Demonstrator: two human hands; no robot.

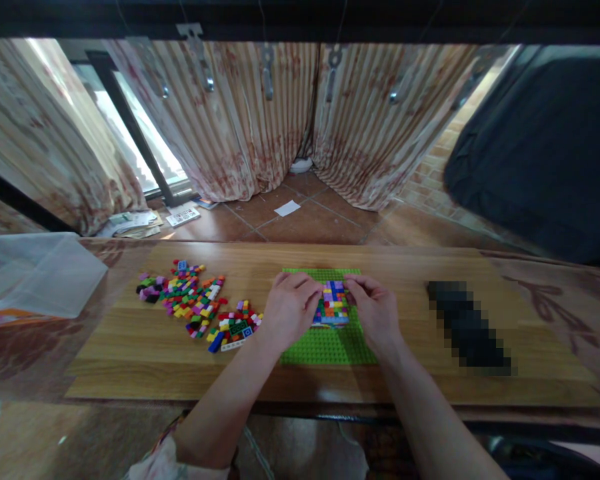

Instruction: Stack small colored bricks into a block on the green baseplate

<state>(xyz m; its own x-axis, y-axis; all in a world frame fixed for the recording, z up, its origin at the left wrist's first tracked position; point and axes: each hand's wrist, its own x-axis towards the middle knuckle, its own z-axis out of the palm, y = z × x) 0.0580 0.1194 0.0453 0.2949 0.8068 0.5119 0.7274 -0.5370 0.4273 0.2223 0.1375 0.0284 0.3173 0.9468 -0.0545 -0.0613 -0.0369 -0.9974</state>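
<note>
A block of multicoloured toy bricks [336,301] stands on a green studded baseplate [325,350]. My left hand [293,308] is at the block's left side, its fingers bent together against that edge; whatever they may hold is hidden. On the opposite side, my right hand [377,310] has thumb and index finger pinched close to the block's upper right corner. Anything between those fingertips is too small to make out. Purple, blue, red, yellow and white bricks show on the block's top, and my left fingers cover part of its left side.
Loose bricks [190,297] lie in a spread heap on the wooden table [145,373], with a second cluster [237,325] nearer my left forearm. A blurred-out black object [467,323] rests at the right. A translucent plastic bin [40,273] stands at the left edge.
</note>
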